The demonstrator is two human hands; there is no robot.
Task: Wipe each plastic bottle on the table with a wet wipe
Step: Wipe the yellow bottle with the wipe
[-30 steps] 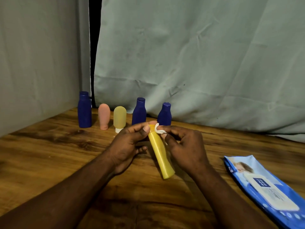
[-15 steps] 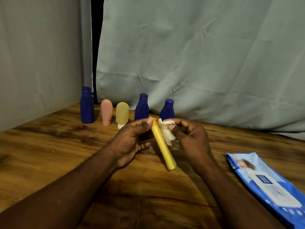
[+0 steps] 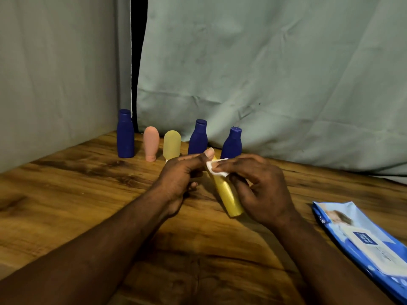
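Hands at work on a yellow bottle (image 3: 228,194), held tilted over the middle of the desk (image 3: 66,194). The left hand (image 3: 180,172) grasps the upper end, its fingers (image 3: 189,159) curled round it and the thumb raised at the top. The right hand (image 3: 262,188) pinches a small folded wet wipe (image 3: 217,168) against the bottle just below that grip. The bottle's lower end hangs close to the wood; whether it touches cannot be told. Behind, a row of five more bottles (image 3: 172,144) stands upright near the curtain (image 3: 275,73), and a blue pack of wipes (image 3: 363,238) lies flat at the right. The likeliest trouble from here is slippage. A damp, smooth bottle gripped mainly at one end could twist or slide free if the wipe is dragged hard down its length, and a dropped bottle rolling back might topple the standing row. The wipe, bunched so small, may also miss patches of the surface.
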